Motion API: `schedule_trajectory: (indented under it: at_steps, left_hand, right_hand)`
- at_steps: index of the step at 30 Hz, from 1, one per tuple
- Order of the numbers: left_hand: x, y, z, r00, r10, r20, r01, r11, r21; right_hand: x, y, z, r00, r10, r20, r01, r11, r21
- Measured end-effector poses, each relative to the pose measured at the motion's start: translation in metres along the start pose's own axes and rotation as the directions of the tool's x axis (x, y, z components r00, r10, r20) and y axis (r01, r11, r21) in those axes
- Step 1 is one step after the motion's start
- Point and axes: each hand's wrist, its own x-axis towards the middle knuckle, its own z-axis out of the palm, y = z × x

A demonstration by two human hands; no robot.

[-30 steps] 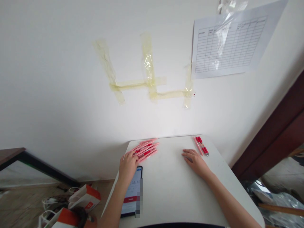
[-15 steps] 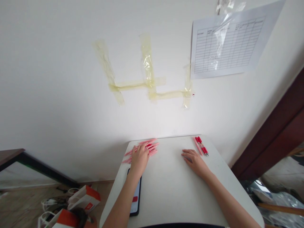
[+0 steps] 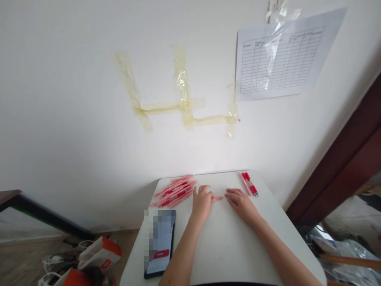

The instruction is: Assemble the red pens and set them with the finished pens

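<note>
My left hand [image 3: 203, 201] is over the middle of the white table, its fingers closed around a slim pink stick [image 3: 218, 198]. The stick's tip points right, toward my right hand [image 3: 240, 202]; its other end is hidden by my fingers. My right hand rests on the tabletop with fingers stretched out and a greyish patch under them that I cannot make out. Left of my left hand lies a pile of pink sticks and red pens [image 3: 175, 193]. Beyond my right hand are two red pens [image 3: 251, 184] beside a pink stick [image 3: 244, 183].
A phone [image 3: 162, 244] lies at the left of the white table [image 3: 229, 246]. Behind the table is a wall with yellowed tape [image 3: 184, 107] and a printed sheet [image 3: 279, 63]. Paper bags [image 3: 102, 252] stand on the floor at left.
My left hand has moved right from the pile to the table's middle, bringing a pink stick with it. The pile and phone are now uncovered. My right hand has barely moved.
</note>
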Motion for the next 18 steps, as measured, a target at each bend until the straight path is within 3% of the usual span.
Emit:
schedule_trajectory:
  at_steps: [5, 11, 15, 18]
  left_hand:
    - [-0.007, -0.01, 0.011, 0.994, -0.091, -0.055, 0.077, 0.975, -0.209]
    - [-0.007, -0.012, 0.021, 0.99, -0.109, -0.092, 0.08, 0.958, -0.274]
    - [-0.007, -0.01, 0.023, 0.99, -0.099, -0.104, 0.065, 0.955, -0.289]
    - [-0.007, -0.01, 0.022, 0.99, -0.093, -0.107, 0.058, 0.954, -0.293]
  right_hand:
    - [0.006, -0.002, -0.004, 0.999, 0.031, 0.031, -0.031, 0.999, -0.013]
    - [0.029, -0.016, -0.014, 0.977, 0.133, 0.167, -0.114, 0.986, -0.12]
    - [0.033, -0.017, -0.007, 0.985, 0.068, 0.159, -0.056, 0.995, -0.082]
    - [0.027, -0.011, 0.005, 0.998, 0.029, 0.061, -0.026, 0.999, -0.048]
